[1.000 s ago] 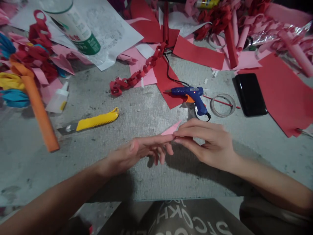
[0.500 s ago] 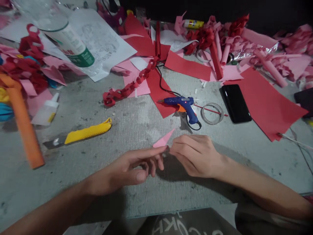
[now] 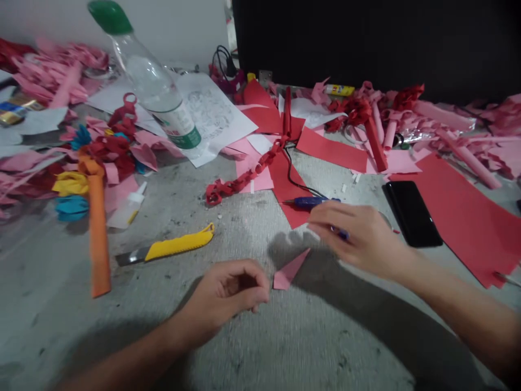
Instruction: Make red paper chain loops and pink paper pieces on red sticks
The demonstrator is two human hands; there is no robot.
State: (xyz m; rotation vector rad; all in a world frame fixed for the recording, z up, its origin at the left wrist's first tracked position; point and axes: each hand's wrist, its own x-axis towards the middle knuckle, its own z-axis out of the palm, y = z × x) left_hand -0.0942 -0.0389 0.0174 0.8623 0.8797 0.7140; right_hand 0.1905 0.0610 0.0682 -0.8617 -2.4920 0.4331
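My left hand (image 3: 232, 290) is low over the table with its fingers curled and the thumb brought to the fingertips. Whether anything is between them is hidden. Just right of those fingertips, a small pointed pink paper piece (image 3: 290, 271) lies on the table. My right hand (image 3: 354, 233) reaches over the blue glue gun (image 3: 309, 201), covering most of it. Blue of the handle shows through the gap between thumb and fingers, and no firm grip is visible. Left of my left hand is a yellow utility knife (image 3: 179, 245) with its blade out.
A black phone (image 3: 413, 213) lies by red paper (image 3: 468, 212) at right. A red paper chain (image 3: 244, 182) stretches behind the glue gun. At left are an orange paper roll (image 3: 99, 233), a glue bottle (image 3: 129, 209) and a tilted-looking plastic bottle (image 3: 157, 87). Paper scraps line the back.
My hands have parted. The right has moved over the glue gun, while the left has curled its formerly outstretched index finger. The pink piece now lies uncovered; the view has tilted up.
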